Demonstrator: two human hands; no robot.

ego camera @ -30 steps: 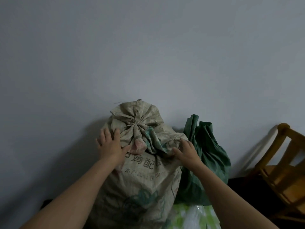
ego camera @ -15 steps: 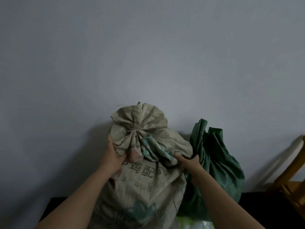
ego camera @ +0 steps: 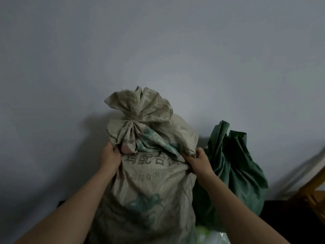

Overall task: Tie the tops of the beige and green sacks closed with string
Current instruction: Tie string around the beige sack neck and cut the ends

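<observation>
Both hands grab the beige sack [ego camera: 151, 184] near its tied top: left hand [ego camera: 110, 157] and right hand [ego camera: 197, 160] curl into the cloth. The green sack [ego camera: 235, 169] sits just beside it.

Both forearms are reaching forward. The left hand [ego camera: 110, 158] is gripping the beige sack [ego camera: 154, 187]; the right hand [ego camera: 197, 161] is pinching it, fingers curled.

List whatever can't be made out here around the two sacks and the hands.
Head view only:
- Left hand: fingers tucked under the gathered flap of the beige sack.
- String knot at its neck: too small to read.
- Green sack: partly behind the beige sack; too dark to tell whether tied.
- Beige sack's bottom: cut off by the lower edge.
- Wooden furniture, right: motion-blurred, cut by the edge.
</observation>
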